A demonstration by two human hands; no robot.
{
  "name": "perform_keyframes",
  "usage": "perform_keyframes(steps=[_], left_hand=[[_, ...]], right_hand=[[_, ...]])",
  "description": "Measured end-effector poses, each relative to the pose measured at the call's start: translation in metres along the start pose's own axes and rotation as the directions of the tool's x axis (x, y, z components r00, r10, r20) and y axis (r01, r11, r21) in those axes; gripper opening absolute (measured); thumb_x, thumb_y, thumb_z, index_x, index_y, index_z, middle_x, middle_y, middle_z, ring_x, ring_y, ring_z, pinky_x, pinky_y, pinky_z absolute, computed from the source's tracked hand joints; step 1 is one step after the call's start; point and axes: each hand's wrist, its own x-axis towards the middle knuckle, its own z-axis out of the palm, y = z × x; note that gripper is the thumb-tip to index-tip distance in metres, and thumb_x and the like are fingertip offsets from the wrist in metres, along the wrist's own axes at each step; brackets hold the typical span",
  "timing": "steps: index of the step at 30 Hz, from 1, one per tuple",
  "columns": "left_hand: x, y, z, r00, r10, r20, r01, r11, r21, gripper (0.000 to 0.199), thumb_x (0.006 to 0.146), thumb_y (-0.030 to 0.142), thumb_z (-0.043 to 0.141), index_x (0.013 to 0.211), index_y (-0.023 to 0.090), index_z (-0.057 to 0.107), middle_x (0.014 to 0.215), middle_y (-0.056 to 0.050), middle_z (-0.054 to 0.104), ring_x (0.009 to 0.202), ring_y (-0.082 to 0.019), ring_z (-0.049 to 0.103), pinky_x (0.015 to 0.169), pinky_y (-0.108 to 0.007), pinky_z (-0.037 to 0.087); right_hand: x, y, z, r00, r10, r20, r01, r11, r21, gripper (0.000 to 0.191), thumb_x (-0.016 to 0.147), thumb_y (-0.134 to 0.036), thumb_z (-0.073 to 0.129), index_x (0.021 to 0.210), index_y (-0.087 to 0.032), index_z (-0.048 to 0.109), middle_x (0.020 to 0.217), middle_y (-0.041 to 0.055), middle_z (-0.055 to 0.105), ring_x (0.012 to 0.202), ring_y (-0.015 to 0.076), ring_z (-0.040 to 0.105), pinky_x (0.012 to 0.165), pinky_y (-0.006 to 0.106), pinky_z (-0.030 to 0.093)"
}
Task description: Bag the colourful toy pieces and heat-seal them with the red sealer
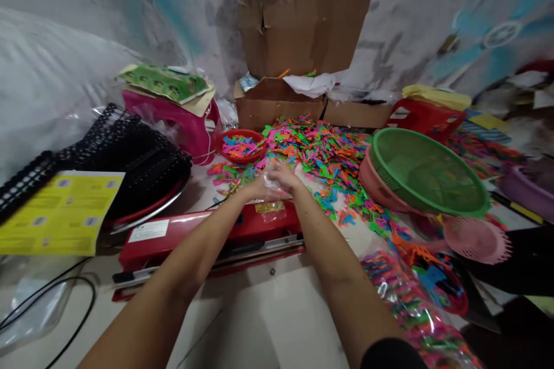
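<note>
Over the back edge of a red bag sealer (259,222), my left hand (258,187) and my right hand (284,176) come together. Between them is a small clear plastic bag (273,185), blurred, with the fingers of both hands closed on it. What is inside the bag is too smeared to make out. Just beyond my hands lies a heap of small colourful plastic pieces (315,147), pink, green, orange and blue. A red bowl (263,154) of similar pieces stands to the left of the heap.
At right, a green basket (428,173) rests on a pink one, near a pink scoop (474,240) and filled clear bags (415,311). Black netted material (130,155) and a yellow printed sheet (64,207) lie left. A cardboard box (277,112) stands behind; fans flank the wall.
</note>
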Motion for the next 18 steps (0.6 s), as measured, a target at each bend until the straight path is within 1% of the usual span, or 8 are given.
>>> perform_keyframes(steps=[3,5,6,8,10,12,15,18], left_hand=[[-0.001,0.0,-0.011,0.993,-0.027,-0.112,0.017,0.995,-0.095,0.036,0.06,0.023,0.063,0.094,0.012,0.062,0.097,-0.009,0.066,0.093,-0.024,0.059,0.084,-0.032,0.045],[-0.004,-0.005,-0.029,0.975,-0.076,-0.21,0.048,0.989,-0.137,0.031,0.063,0.02,0.057,0.092,0.011,0.061,0.093,-0.009,0.066,0.091,-0.024,0.059,0.083,-0.033,0.045],[-0.005,-0.008,-0.04,0.962,-0.103,-0.251,0.063,0.985,-0.162,0.032,0.063,0.019,0.056,0.094,0.01,0.061,0.092,-0.009,0.065,0.089,-0.023,0.059,0.082,-0.033,0.045],[-0.01,-0.013,-0.058,0.941,-0.155,-0.3,0.09,0.971,-0.22,0.034,0.062,0.017,0.055,0.096,0.011,0.059,0.086,-0.007,0.065,0.082,-0.021,0.059,0.077,-0.033,0.047],[-0.015,-0.014,-0.073,0.934,-0.2,-0.297,0.114,0.952,-0.282,0.032,0.06,0.016,0.056,0.091,0.011,0.059,0.073,-0.004,0.063,0.07,-0.018,0.059,0.07,-0.031,0.048],[-0.022,-0.011,-0.085,0.934,-0.229,-0.276,0.125,0.929,-0.347,0.029,0.057,0.016,0.057,0.085,0.011,0.06,0.064,-0.001,0.06,0.063,-0.017,0.058,0.065,-0.03,0.049],[-0.037,0.001,-0.099,0.939,-0.234,-0.254,0.102,0.891,-0.443,0.027,0.058,0.018,0.059,0.083,0.011,0.06,0.067,-0.003,0.062,0.064,-0.017,0.06,0.066,-0.031,0.051],[-0.058,0.02,-0.101,0.958,-0.21,-0.197,0.065,0.825,-0.562,0.028,0.059,0.022,0.063,0.085,0.01,0.061,0.075,-0.006,0.065,0.071,-0.019,0.063,0.069,-0.034,0.053]], right_hand=[[0.007,-0.02,-0.001,0.96,-0.237,0.147,0.214,0.964,0.158,0.027,0.059,-0.03,0.066,0.081,-0.018,0.058,0.074,-0.003,0.061,0.068,0.0103,0.057,0.067,0.023,0.048],[0.009,-0.023,-0.016,0.953,-0.298,0.046,0.293,0.952,0.092,0.036,0.063,-0.04,0.065,0.09,-0.018,0.059,0.086,0.0014,0.063,0.08,0.0136,0.058,0.074,0.027,0.048],[0.009,-0.019,-0.026,0.959,-0.273,-0.079,0.273,0.962,-0.007,0.039,0.064,-0.043,0.064,0.094,-0.018,0.059,0.093,0.0045,0.063,0.088,0.0163,0.058,0.078,0.03,0.047],[0.006,-0.003,-0.047,0.917,-0.117,-0.382,0.042,0.979,-0.199,0.05,0.061,-0.046,0.067,0.1,-0.016,0.059,0.108,0.0128,0.06,0.106,0.0254,0.052,0.088,0.039,0.042],[0.0,0.021,-0.062,0.801,0.081,-0.593,-0.287,0.921,-0.262,0.061,0.049,-0.042,0.077,0.101,-0.015,0.06,0.117,0.0192,0.055,0.117,0.0356,0.043,0.094,0.051,0.034],[-0.009,0.045,-0.069,0.72,0.193,-0.666,-0.459,0.852,-0.25,0.059,0.042,-0.033,0.081,0.094,-0.015,0.062,0.117,0.0223,0.054,0.119,0.0419,0.038,0.095,0.06,0.026],[-0.019,0.06,-0.071,0.722,0.145,-0.677,-0.424,0.866,-0.266,0.028,0.056,-0.024,0.072,0.079,-0.012,0.064,0.106,0.0242,0.059,0.118,0.0415,0.04,0.096,0.062,0.022],[-0.022,0.039,-0.067,0.759,-0.003,-0.651,-0.266,0.912,-0.314,0.017,0.071,-0.023,0.055,0.079,-0.011,0.064,0.103,0.0217,0.06,0.117,0.034,0.043,0.1,0.052,0.025]])
